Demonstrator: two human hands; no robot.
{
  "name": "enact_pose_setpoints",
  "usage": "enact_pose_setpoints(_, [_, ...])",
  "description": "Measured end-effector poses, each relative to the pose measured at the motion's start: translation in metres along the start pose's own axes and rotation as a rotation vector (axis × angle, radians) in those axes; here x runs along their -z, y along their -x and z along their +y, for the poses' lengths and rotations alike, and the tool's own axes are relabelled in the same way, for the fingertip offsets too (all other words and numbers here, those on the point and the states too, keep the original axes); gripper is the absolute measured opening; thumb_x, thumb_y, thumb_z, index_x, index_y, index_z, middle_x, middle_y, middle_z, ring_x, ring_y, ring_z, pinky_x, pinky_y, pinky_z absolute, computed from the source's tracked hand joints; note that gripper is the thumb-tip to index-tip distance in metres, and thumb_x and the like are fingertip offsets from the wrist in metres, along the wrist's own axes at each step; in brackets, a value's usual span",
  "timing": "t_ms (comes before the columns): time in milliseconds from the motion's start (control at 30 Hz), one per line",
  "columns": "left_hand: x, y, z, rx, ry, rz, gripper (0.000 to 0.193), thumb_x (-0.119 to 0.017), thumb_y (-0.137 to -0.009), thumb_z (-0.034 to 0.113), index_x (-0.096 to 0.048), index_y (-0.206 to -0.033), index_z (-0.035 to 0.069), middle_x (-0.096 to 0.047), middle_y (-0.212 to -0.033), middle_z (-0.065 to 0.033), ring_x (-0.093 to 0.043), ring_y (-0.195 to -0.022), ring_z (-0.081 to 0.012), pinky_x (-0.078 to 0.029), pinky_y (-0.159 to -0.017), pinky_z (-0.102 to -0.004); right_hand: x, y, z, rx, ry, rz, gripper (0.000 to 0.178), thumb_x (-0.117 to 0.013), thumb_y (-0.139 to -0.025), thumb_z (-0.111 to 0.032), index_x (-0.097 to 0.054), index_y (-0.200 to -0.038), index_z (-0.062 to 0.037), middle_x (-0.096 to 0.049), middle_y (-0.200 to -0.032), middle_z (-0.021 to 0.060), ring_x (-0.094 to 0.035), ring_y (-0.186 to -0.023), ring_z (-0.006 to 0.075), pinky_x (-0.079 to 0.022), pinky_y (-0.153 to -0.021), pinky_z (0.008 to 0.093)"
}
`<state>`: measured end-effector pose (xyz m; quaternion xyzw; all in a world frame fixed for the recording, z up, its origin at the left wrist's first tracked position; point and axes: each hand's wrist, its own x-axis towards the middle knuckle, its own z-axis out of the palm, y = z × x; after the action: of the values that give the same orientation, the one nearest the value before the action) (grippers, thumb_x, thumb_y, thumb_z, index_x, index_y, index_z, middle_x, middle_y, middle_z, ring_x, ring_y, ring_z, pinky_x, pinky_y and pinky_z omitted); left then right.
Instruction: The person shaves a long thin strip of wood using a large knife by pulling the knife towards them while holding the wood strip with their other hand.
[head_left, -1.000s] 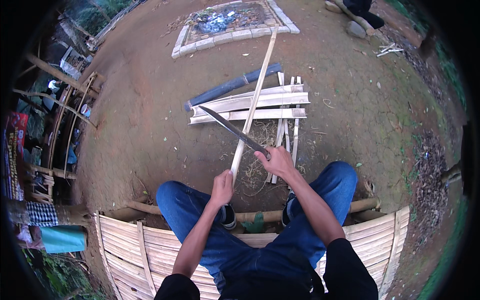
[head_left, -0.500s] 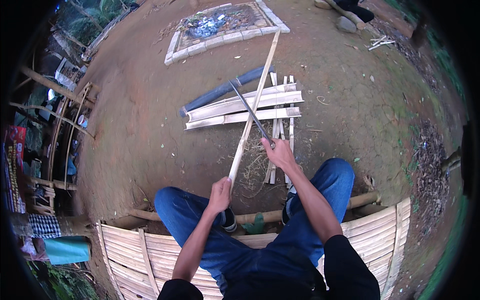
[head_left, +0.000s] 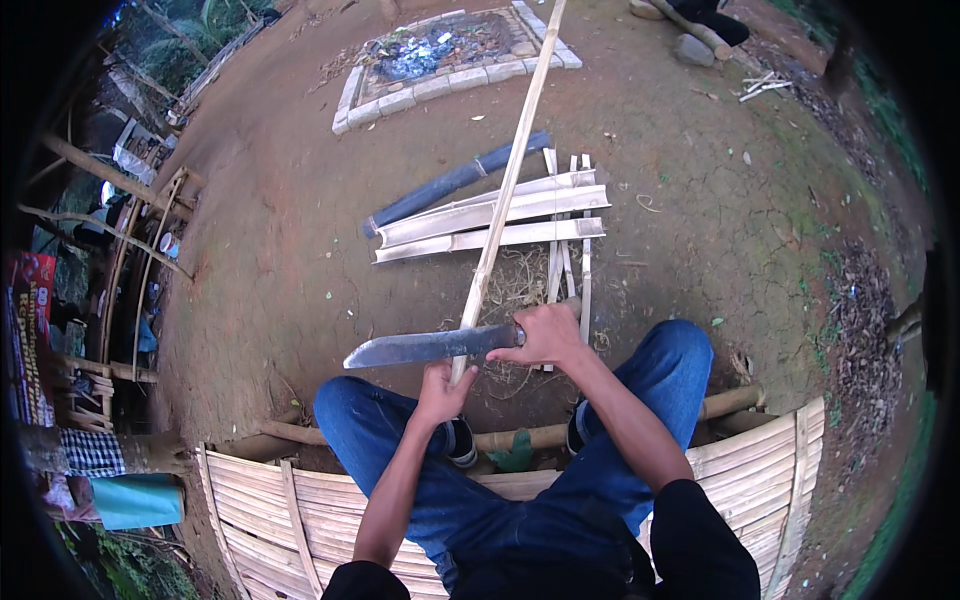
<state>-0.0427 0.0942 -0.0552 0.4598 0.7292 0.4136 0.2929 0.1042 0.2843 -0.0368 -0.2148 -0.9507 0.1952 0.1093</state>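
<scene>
A long pale bamboo strip (head_left: 511, 180) slants up and away from my left hand (head_left: 441, 393), which is closed round its near end. In my right hand (head_left: 548, 334) is a machete (head_left: 425, 347), gripped by its handle. Its broad dark blade points left and crosses over the strip just beyond my left fingers. Whether the edge touches the strip, I cannot tell. Beyond my hands, split bamboo halves (head_left: 500, 212) lie hollow side up, with a dark uncut bamboo pole (head_left: 452, 183) behind them. Several narrow bamboo strips (head_left: 586, 260) run beneath the halves.
Thin shavings (head_left: 520, 283) litter the soil past my feet. I sit on a bamboo slat bench (head_left: 745, 480), with a bamboo rail (head_left: 520, 436) along its front. A stone-edged fire pit (head_left: 432, 90) lies far ahead. Bamboo posts (head_left: 120, 180) stand at the left.
The machete has come back toward me and turned from pointing forward to pointing left. The bamboo strip now reaches farther up, past the fire pit's edge. My left hand keeps its hold.
</scene>
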Motion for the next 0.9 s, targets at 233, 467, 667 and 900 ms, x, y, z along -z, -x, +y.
enact_pose_setpoints(233, [-0.019,-0.003,0.001,-0.065,0.243,0.097,0.012,-0.066,-0.088,0.010,-0.059,-0.082,0.001,-0.060,-0.077,-0.0023,-0.051,-0.066,-0.0100,-0.043,-0.059,-0.0301,-0.011,0.016,-0.014,0.196,-0.033,0.065,0.071,-0.064,-0.065,-0.076,-0.061,-0.067,-0.0046,-0.061,-0.057,0.0133,-0.063,-0.052,0.0312,-0.049,-0.052,0.0424])
enact_pose_setpoints(467, [-0.001,-0.007,0.009,0.355,0.291,-0.245,0.030,-0.052,-0.098,0.029,-0.054,-0.081,0.004,-0.049,-0.061,0.0010,-0.046,-0.053,-0.0064,-0.037,-0.046,-0.0251,0.003,-0.001,0.003,0.205,0.068,0.436,0.068,-0.067,-0.064,-0.072,-0.058,-0.064,-0.0044,-0.057,-0.058,0.0105,-0.061,-0.053,0.0286,-0.047,-0.051,0.0416])
enact_pose_setpoints(667, [-0.035,-0.012,-0.006,0.333,0.504,-0.154,0.030,-0.044,-0.102,0.030,-0.049,-0.083,0.006,-0.042,-0.059,0.0032,-0.042,-0.047,-0.0075,-0.035,-0.043,-0.0257,-0.002,-0.001,0.004,-0.014,0.031,0.051,0.065,-0.060,-0.074,-0.069,-0.065,-0.072,-0.0045,-0.063,-0.060,0.0136,-0.066,-0.056,0.0309,-0.052,-0.055,0.0417])
enact_pose_setpoints(900, [-0.046,0.002,-0.011,0.248,0.161,-0.106,0.031,-0.047,-0.101,0.026,-0.050,-0.079,0.005,-0.045,-0.059,0.0018,-0.043,-0.047,-0.0075,-0.034,-0.043,-0.0276,-0.005,0.008,-0.007,0.052,0.054,-0.112,0.070,-0.056,-0.073,-0.075,-0.069,-0.079,-0.0057,-0.064,-0.062,0.0158,-0.066,-0.059,0.0322,-0.053,-0.057,0.0429])
